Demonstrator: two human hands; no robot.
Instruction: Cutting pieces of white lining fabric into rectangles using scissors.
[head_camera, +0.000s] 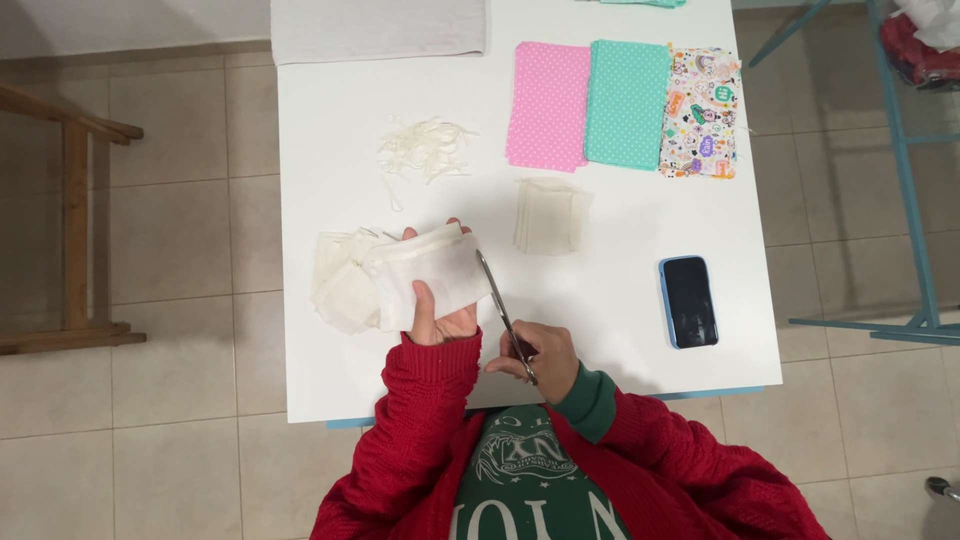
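Holding a cream cloth piece (432, 272) in my left hand (440, 318), thumb on top and fingers curled under, clamped tight. My right hand (540, 358) is closed through the handles of the scissors (503, 314), blades running up along the cloth's right edge, near the middle of the white table (620, 220). Whether the blades are parted or closed, I cannot tell from here.

Risk now: the cloth looks soft and floppy, so it could sag or fold at the blade and give a crooked cut. My left thumb sits close to the edge too; a slip could nick it.

Just left lies a loose pile of cream pieces (340, 280), limp and wrinkled. Far of it, a tangle of thin trimmings (425, 150). A neat square stack (550, 215) sits right of centre, then pink (548, 105), teal (627, 103) and printed (700, 112) fabrics, flat rectangles. A glossy phone (689, 300) rests to the right.
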